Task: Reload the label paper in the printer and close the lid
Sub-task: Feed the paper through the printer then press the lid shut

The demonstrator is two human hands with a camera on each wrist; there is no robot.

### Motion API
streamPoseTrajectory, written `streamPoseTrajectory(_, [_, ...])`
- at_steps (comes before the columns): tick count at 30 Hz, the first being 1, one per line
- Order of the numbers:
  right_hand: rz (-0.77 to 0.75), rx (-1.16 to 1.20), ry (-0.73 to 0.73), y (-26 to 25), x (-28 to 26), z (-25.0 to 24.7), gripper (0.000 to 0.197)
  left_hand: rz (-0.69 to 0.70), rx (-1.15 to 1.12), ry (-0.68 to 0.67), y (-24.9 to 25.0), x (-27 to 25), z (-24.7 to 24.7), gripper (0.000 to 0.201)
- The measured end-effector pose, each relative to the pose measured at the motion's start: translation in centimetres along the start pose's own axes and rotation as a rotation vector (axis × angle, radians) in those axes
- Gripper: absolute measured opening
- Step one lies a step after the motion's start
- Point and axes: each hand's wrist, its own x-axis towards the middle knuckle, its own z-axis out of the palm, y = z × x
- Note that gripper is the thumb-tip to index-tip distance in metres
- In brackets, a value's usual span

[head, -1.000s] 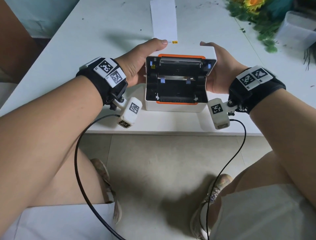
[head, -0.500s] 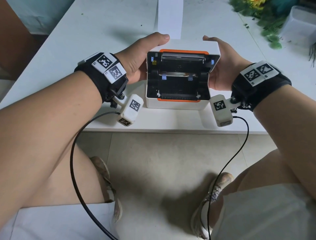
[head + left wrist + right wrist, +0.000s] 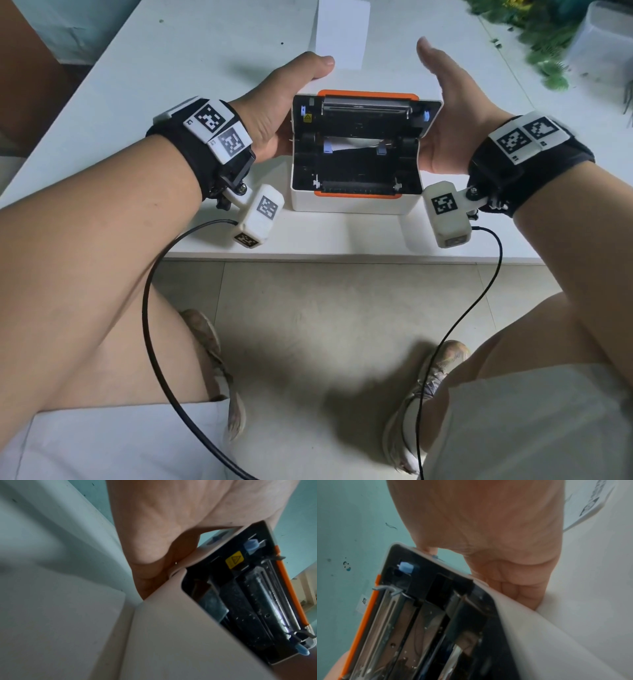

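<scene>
The white printer [image 3: 352, 205] with orange trim stands near the table's front edge. Its lid [image 3: 366, 94] is open and raised at the back, and the black paper bay shows. A white paper edge [image 3: 349, 145] shows inside the bay. My left hand [image 3: 274, 113] grips the lid's left side, thumb laid over its top edge; the left wrist view shows curled fingers [image 3: 150, 561] against the side by the hinge. My right hand [image 3: 452, 113] rests against the right side with its thumb lifted clear. A fingertip [image 3: 428, 549] touches the lid's side. A strip of label paper [image 3: 342, 34] lies behind the printer.
The white table [image 3: 171, 68] runs back and to both sides of the printer. Green artificial foliage [image 3: 548, 44] and a translucent plastic box [image 3: 603, 41] sit at the back right. Black cables hang from both wrist cameras below the table's front edge [image 3: 342, 255].
My right thumb has lifted off the lid's top edge. The lid's top has come toward me, leaving a gap to the paper strip. My left hand keeps its hold.
</scene>
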Motion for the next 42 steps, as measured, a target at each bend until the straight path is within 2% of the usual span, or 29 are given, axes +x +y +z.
streamPoseTrajectory(3, [-0.064,-0.038,-0.141,0.1,-0.5,0.2,0.078,-0.001,0.023,0.002,0.1,-0.1,0.0,0.032])
streamPoseTrajectory(7, [-0.08,-0.072,-0.076,0.0,-0.3,0.1,0.053,-0.004,0.061,0.02,0.2,-0.3,0.0,0.033])
streamPoseTrajectory(9, [-0.072,-0.078,-0.04,0.0,-0.3,0.0,0.048,-0.006,0.071,0.019,0.3,-0.3,0.1,0.036])
streamPoseTrajectory(12, [-0.071,-0.066,-0.005,0.1,-0.1,0.1,0.051,-0.009,0.069,0.018,0.4,-0.5,0.1,0.036])
streamPoseTrajectory(15, [-0.048,-0.047,-0.036,0.0,0.2,0.0,0.068,-0.014,0.019,0.01,0.3,-0.5,0.2,0.034])
streamPoseTrajectory(17, [-0.035,-0.061,-0.042,0.0,0.0,0.2,0.07,-0.023,-0.065,-0.002,0.2,-0.3,0.1,0.035])
streamPoseTrajectory(20, [-0.035,-0.053,0.032,0.1,-0.5,0.6,0.071,-0.111,-0.242,-0.079,0.3,-0.2,-0.1,0.067])
streamPoseTrajectory(22, [-0.023,-0.048,0.045,0.1,-0.7,0.8,0.072,-0.177,-0.297,-0.092,0.4,-0.1,-0.3,0.075])
streamPoseTrajectory(27, [-0.058,-0.005,0.137,0.2,-0.8,1.1,0.052,-0.226,-0.317,-0.068,0.3,0.6,-0.9,0.052])
streamPoseTrajectory(28, [-0.071,0.006,0.161,0.3,-0.7,1.0,0.054,-0.227,-0.311,-0.074,0.3,0.7,-0.9,0.051])
streamPoseTrajectory(32, [-0.069,0.02,0.155,0.5,-0.1,0.6,0.086,-0.184,-0.293,-0.168,0.2,0.6,-1.0,0.058])
streamPoseTrajectory(35, [-0.075,-0.079,0.128,0.7,-0.7,0.5,0.088,-0.161,-0.289,-0.191,0.0,0.6,-1.3,0.041])
streamPoseTrajectory(38, [-0.064,-0.253,0.156,0.7,-1.9,0.4,0.096,-0.15,-0.251,-0.19,0.0,0.5,-1.4,0.035])
streamPoseTrajectory(40, [-0.051,-0.412,0.177,0.7,-2.8,0.4,0.087,-0.15,-0.235,-0.178,0.1,0.3,-1.2,0.033])
streamPoseTrajectory(42, [-0.019,-0.497,0.185,0.8,-3.4,0.4,0.066,-0.148,-0.218,-0.164,0.3,0.1,-1.1,0.03])
